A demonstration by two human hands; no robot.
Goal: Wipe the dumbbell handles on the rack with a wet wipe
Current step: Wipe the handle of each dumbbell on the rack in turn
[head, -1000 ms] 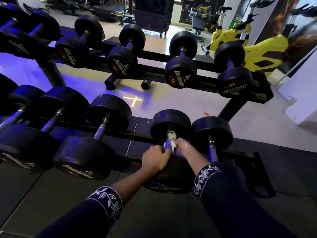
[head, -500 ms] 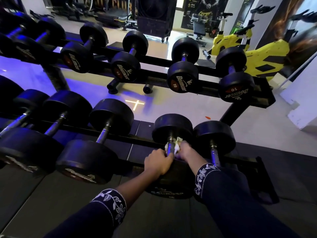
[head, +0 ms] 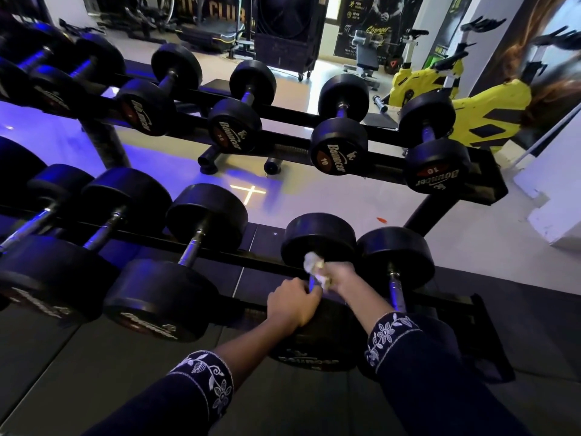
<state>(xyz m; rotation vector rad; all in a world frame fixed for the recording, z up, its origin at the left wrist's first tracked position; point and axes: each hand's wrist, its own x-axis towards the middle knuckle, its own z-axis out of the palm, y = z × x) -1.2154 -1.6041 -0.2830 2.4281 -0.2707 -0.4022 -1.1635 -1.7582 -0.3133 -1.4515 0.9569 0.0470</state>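
My left hand (head: 294, 305) is curled round the near end of a slim chrome steel handle (head: 312, 282), where it meets the near head of a black rubber dumbbell (head: 319, 239) with thick round drum-shaped heads. My right hand (head: 341, 276) clutches a crumpled white wet wipe (head: 314, 262), soft and bunched, and presses it on the far end of the same handle, just under the far head. This dumbbell lies second from the right on the lower tier of a black steel two-tier rack (head: 226, 253).

Both my sleeves are dark cloth, each cuff stitched with white flowers.

On the lower tier I count five dumbbells plainly: mine, one (head: 394, 262) touching-close on its right, and three to the left, growing bigger. More dark heads are cut off at the left edge. On the upper tier I count four plainly; two matte heads read "Bouncer 10". The ones further left are too dark and blurred to count.

Flat dark rubber mats (head: 94, 357) lie under the rack; beyond them the floor is pale and glossy. Two yellow, hard-shelled exercise bikes (head: 503, 111) stand at the far right.
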